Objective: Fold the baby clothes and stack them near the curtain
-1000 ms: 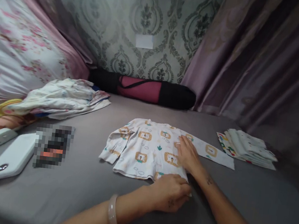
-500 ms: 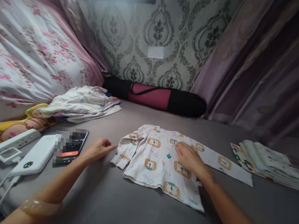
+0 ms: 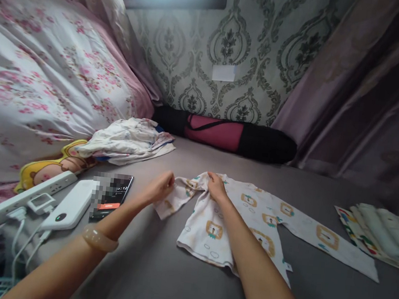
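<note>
A small white long-sleeved shirt [image 3: 249, 217] with orange and green prints lies spread on the grey bed sheet [image 3: 156, 279]. My left hand [image 3: 161, 187] is closed on the shirt's left sleeve near its cuff. My right hand [image 3: 216, 186] pinches the shirt at the shoulder, where that sleeve joins the body. The other sleeve stretches flat to the right. A pale bangle sits on my left wrist.
A phone [image 3: 112, 196], a white power bank [image 3: 70, 204] and a power strip [image 3: 9, 204] lie at the left. A heap of clothes [image 3: 128, 140] sits by the floral quilt [image 3: 40, 88]. Folded garments [image 3: 380, 232] lie at the right; a black and pink bag [image 3: 230, 136] lies along the wall.
My left hand moved from the sheet onto the left sleeve and closed on it. My right hand slid up from the shirt's chest to the shoulder. The view shifted leftward.
</note>
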Available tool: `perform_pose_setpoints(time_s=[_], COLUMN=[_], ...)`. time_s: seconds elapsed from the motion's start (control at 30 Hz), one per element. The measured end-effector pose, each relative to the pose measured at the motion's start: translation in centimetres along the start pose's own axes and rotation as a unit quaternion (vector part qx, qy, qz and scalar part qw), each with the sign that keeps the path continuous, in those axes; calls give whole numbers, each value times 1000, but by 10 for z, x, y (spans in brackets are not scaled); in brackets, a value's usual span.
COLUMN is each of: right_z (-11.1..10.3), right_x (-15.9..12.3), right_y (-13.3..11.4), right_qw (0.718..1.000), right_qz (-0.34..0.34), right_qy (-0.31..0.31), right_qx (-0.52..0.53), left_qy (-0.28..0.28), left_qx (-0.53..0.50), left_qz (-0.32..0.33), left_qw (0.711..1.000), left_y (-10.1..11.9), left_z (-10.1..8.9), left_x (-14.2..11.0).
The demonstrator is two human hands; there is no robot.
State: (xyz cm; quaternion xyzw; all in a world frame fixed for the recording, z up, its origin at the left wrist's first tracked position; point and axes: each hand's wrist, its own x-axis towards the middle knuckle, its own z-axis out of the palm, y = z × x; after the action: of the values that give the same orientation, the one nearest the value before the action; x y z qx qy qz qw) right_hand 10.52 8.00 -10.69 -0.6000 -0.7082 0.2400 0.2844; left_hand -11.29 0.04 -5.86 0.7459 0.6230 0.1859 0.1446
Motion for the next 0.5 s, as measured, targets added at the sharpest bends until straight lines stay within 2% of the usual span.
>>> perform_pose_setpoints(time_s=[0.03, 0.1, 0.17, 0.23, 0.3, 0.4, 0.43, 0.5], right_z=[1, 4, 7, 12, 16, 20, 21, 22], right_x=[-1, -4, -8, -12, -15, -18, -18, -19], right_y=[2, 6, 9, 10, 11, 10, 9, 8], right_qw=[1000, 1000, 1000, 997, 992, 984, 982, 979], right_qz=[1, -2, -22, -60, -92, -100, -98, -97], right_qy=[5, 11, 22, 33, 33, 11, 3, -10], right_qx=[1, 5, -3, -35, -85, -146, -160, -180], left_qy=[56, 159, 205, 166, 69, -33, -43, -22], left_qx=[50, 162, 263, 330, 357, 348, 334, 292], left_qz=[33, 59, 73, 94, 99, 56, 31, -37], left_qw=[997, 972, 940, 925, 926, 935, 941, 955], left_y=[0, 0, -3, -11, -22, -39, -44, -52], left_z=[-8, -20, -23, -18, -10, -6, -9, -18], left_x=[5, 15, 20, 20, 14, 6, 6, 12])
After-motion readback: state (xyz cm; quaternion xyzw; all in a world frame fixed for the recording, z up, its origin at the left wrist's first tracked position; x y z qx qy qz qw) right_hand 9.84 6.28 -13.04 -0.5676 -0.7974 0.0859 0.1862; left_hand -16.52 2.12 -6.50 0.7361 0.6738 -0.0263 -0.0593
